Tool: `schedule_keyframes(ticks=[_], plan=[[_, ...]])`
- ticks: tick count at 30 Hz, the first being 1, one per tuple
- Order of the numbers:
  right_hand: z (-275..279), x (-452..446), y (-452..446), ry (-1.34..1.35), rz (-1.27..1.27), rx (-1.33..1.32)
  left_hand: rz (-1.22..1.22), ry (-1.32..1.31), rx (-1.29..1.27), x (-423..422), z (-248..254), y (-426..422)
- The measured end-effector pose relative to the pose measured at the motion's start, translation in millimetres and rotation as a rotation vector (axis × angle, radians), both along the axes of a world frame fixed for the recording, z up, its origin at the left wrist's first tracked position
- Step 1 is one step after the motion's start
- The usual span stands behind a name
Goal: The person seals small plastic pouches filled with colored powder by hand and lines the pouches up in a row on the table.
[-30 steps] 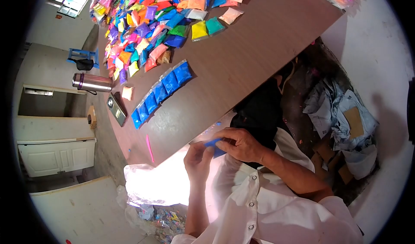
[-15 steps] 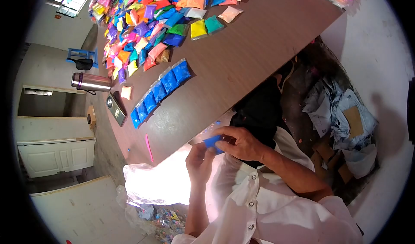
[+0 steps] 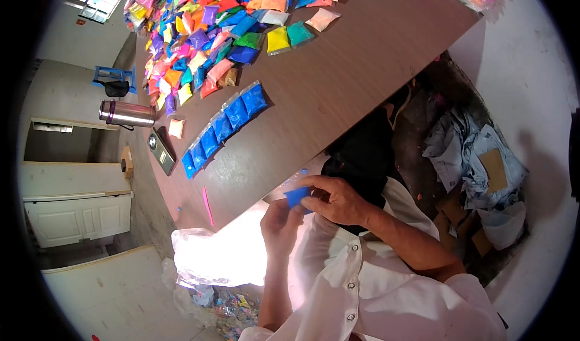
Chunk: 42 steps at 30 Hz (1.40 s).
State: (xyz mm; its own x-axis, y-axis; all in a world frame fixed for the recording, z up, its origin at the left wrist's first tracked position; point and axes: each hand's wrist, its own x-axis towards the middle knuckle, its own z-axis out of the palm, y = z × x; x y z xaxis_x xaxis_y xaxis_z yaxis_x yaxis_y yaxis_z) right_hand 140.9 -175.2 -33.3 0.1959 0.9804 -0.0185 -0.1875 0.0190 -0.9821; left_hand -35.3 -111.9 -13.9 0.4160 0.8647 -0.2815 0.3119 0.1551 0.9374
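A small flat blue piece (image 3: 296,197) is held in front of my lap, just off the table's front edge; whether it is a packet or bare clay I cannot make out. My right hand (image 3: 339,202) pinches its right side between thumb and fingers. The fingertips of my left hand (image 3: 278,223) are closed on its lower left side. On the table, a joined row of blue packets (image 3: 223,126) lies slantwise beyond my hands. A thin pink stick (image 3: 208,206) rests left of them, near the table edge.
A heap of colourful packets (image 3: 196,42) covers the far side of the brown table (image 3: 326,93). A steel flask (image 3: 128,114), a phone-like dark object (image 3: 161,152) and a peach packet (image 3: 176,128) are at the left. Crumpled wrapping (image 3: 471,160) lies on the floor at right.
The blue piece has tilted slightly between my fingers, and my left fingers have shifted a little. The things on the table stay where they were.
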Motion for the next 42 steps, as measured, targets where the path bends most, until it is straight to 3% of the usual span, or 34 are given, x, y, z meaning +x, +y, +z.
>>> schedule_keyframes(ticks=[7, 13, 21, 34, 42], plan=[[-3, -1, -2, -0.003, 0.001, -0.007, 0.041, -0.098, -0.049, 4, -2, -3], [4, 3, -1, -0.027, 0.022, -0.009, -0.008, -0.082, 0.069, 4, -3, 0], [-11, -2, -1, 0.012, -0.025, -0.010, 0.028, -0.135, -0.032, 8, 2, -4], [-10, -4, -1, 0.001, -0.045, -0.006, -0.035, -0.041, 0.066, 3, 0, -2], [-9, -6, 0, -0.057, 0.000, -0.019, 0.058, -0.035, 0.010, -5, 1, -1]])
